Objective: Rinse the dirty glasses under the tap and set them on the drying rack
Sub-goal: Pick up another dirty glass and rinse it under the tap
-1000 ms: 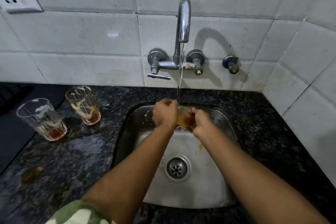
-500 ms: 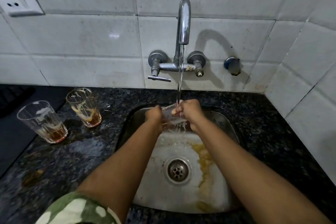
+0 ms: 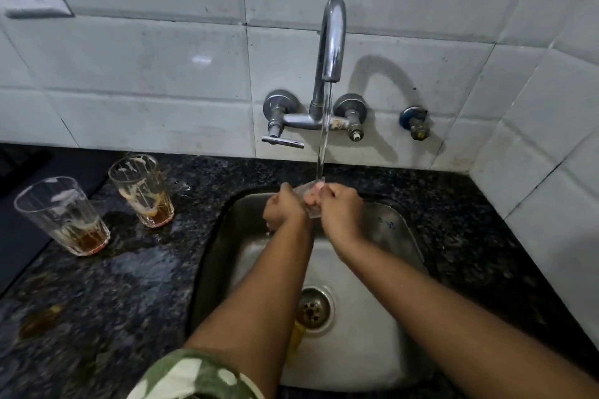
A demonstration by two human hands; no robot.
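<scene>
wet clear glass (image 3: 310, 196), gripped between the left hand (image 3: 282, 208) and right hand (image 3: 340, 211) under the tap (image 3: 330, 42) stream above the sink (image 3: 402, 236), could slip from soaked fingers and crack on the steel.

**Bare forearms, 1 camouflage sleeve**

2 forearms enter from the frame's 6 o'clock edge, both bare to the wrist. The left hand (image 3: 282, 209) and right hand (image 3: 340, 210) wear no gloves, rings or watch. At 7 o'clock, the left sleeve (image 3: 194, 377) shows green-and-cream camouflage blotches, ending above the elbow.
</scene>
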